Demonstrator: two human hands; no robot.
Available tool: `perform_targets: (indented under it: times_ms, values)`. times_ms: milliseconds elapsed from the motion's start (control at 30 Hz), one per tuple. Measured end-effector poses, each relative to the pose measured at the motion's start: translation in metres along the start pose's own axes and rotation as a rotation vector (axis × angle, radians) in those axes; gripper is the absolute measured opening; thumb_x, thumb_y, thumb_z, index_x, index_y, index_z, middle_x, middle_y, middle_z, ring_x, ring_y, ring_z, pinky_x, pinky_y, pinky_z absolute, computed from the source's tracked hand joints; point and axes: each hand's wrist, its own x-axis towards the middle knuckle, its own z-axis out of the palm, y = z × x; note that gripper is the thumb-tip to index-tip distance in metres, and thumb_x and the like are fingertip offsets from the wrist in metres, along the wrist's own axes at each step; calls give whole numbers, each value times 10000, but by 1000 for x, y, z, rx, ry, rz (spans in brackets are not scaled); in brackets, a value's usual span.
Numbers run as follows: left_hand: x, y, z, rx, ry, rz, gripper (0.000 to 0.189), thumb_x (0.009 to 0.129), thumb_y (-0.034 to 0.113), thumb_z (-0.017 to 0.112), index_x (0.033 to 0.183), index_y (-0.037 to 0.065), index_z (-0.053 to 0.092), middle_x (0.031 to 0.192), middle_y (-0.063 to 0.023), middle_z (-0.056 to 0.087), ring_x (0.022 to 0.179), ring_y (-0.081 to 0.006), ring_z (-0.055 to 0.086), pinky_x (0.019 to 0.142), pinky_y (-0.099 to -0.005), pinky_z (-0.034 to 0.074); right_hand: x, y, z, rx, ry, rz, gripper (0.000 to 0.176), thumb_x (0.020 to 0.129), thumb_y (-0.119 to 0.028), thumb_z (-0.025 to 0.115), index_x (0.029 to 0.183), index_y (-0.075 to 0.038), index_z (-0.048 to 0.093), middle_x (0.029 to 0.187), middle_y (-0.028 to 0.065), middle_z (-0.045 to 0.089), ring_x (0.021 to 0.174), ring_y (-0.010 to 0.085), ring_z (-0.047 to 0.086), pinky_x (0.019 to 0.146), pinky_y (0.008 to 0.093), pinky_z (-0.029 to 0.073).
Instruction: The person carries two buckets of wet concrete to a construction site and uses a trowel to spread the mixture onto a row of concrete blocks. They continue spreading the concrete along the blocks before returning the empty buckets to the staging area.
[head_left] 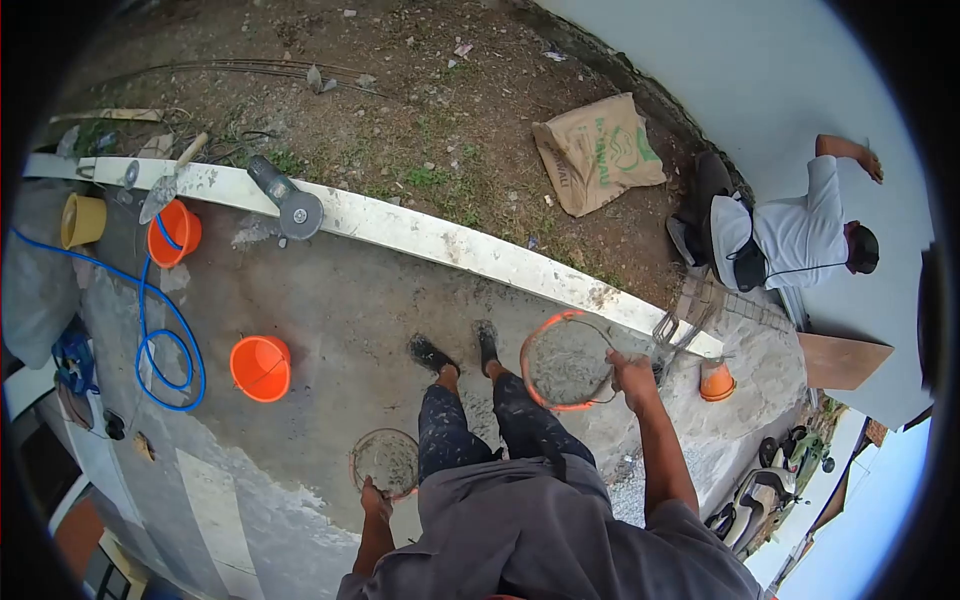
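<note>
The left hand [374, 498] grips the left bucket [353, 468], the right hand [632, 376] the right bucket [572, 407]; uneven steps could slop out the wet mortar [566, 364].

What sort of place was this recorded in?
Probably a small outdoor building site: both buckets being carried hold wet-looking cement or mortar, an angle grinder rests on a pale beam.

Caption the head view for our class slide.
Left hand and right hand hold orange-rimmed round buckets of grey mix over concrete floor.
</note>
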Motion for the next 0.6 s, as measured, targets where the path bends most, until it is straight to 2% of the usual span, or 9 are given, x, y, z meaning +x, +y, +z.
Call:
perform_targets:
  times_ms: [67, 133, 200, 267, 333, 433, 467, 500, 600]
  values:
    - [-44, 10, -6, -27, 21, -54, 253, 892, 326, 506, 884, 73, 497, 579, -16, 332, 436, -152, 340, 465, -304, 382, 4, 0, -21, 160, 66, -6, 234, 826, -196, 614, 711, 2, 562, 485, -14, 383, 386, 108, 320, 383, 286, 271]
    - [-29, -2, -41, 5, 15, -50, 251, 891, 328, 506, 861, 80, 483, 580, -17, 342, 434, -155, 345, 469, -305, 377, 10, -3, -30, 176, 129, -32, 233, 841, -198, 591, 758, 15, 547, 496, -14, 365, 391, 117, 321, 386, 295, 287]
    - [-32, 3, -54, 38, 15, -42, 252, 890, 330, 505, 838, 86, 469, 581, -17, 352, 433, -158, 350, 472, -305, 372, 28, -2, -37, 233, 99, -54, 246, 859, -229, 558, 758, -6, 528, 487, -20, 319, 393, 126, 324, 387, 300, 284]
    - [-70, 5, -48, -23, 72, 86, 269, 891, 335, 501, 788, 99, 424, 581, -17, 354, 443, -162, 364, 466, -303, 354, 52, 6, -39, 275, 129, -138, 244, 868, -238, 540, 757, -22, 525, 482, -17, 321, 388, 123, 314, 386, 303, 278]
    - [-53, 1, -51, -161, 25, 89, 294, 892, 332, 500, 743, 111, 374, 574, -14, 321, 438, -164, 352, 461, -307, 344, 77, 9, -40, 262, 144, -139, 242, 873, -242, 528, 764, -27, 525, 480, -18, 316, 387, 123, 309, 387, 304, 277]
    - [-53, 18, -47, -100, -84, 201, 307, 888, 351, 498, 757, 111, 358, 568, -12, 301, 422, -161, 343, 441, -302, 340, 89, -3, -42, 311, 126, -84, 235, 880, -245, 509, 777, -35, 523, 477, -18, 308, 388, 124, 306, 389, 305, 273]
    - [-55, 28, -37, -77, -77, 134, 311, 889, 367, 483, 769, 113, 349, 574, -15, 309, 420, -161, 354, 430, -310, 342, 90, -7, -47, 359, 104, -37, 229, 882, -244, 501, 783, -38, 522, 477, -19, 304, 389, 125, 306, 390, 305, 271]
    - [-59, 35, -33, -46, -64, 64, 317, 890, 383, 468, 781, 114, 340, 580, -18, 317, 418, -160, 366, 418, -318, 343, 99, -2, -46, 348, 84, -98, 226, 882, -244, 492, 794, -38, 521, 476, -22, 293, 389, 125, 309, 389, 305, 269]
    - [-68, 57, -4, 3, -168, 56, 320, 893, 405, 433, 794, 119, 326, 602, -25, 338, 416, -162, 388, 389, -325, 336, 99, 3, -43, 308, 121, -73, 224, 883, -239, 487, 801, -34, 523, 476, -23, 292, 389, 122, 307, 389, 304, 270]
